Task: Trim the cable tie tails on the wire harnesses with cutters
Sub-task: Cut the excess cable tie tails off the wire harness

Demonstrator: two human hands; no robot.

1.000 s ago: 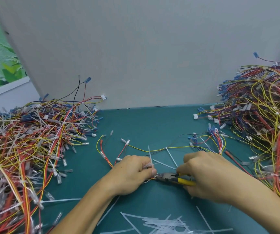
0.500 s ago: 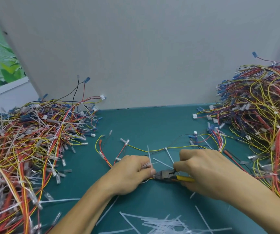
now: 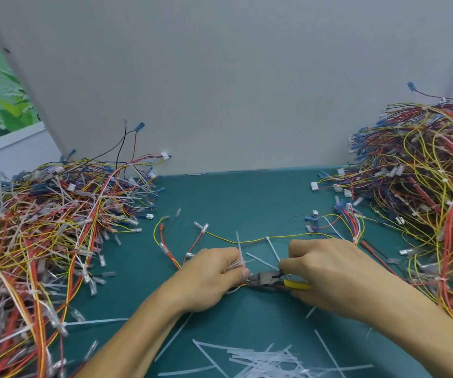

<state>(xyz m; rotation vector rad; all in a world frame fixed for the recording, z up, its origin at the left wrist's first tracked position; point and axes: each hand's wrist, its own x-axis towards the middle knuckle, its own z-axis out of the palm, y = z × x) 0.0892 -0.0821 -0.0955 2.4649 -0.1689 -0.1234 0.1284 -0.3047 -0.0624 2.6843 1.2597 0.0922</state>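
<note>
A worker's left hand [image 3: 211, 279] pinched a wire harness [image 3: 301, 236] lying on the green mat [image 3: 233, 203], its white cable tie tail [image 3: 239, 245] standing up past the fingers. The right hand [image 3: 329, 274] curled round the yellow-handled cutters [image 3: 267, 279], their nose at the bundle beside the left thumb. The cut looked best made flush against the tie head, blades clear of wires and fingertip, leaving no sharp stub. Cut tails [image 3: 261, 361] littered the near edge.

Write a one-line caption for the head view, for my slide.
Left hand pinches a harness while right hand holds yellow-handled cutters at its tie.
</note>
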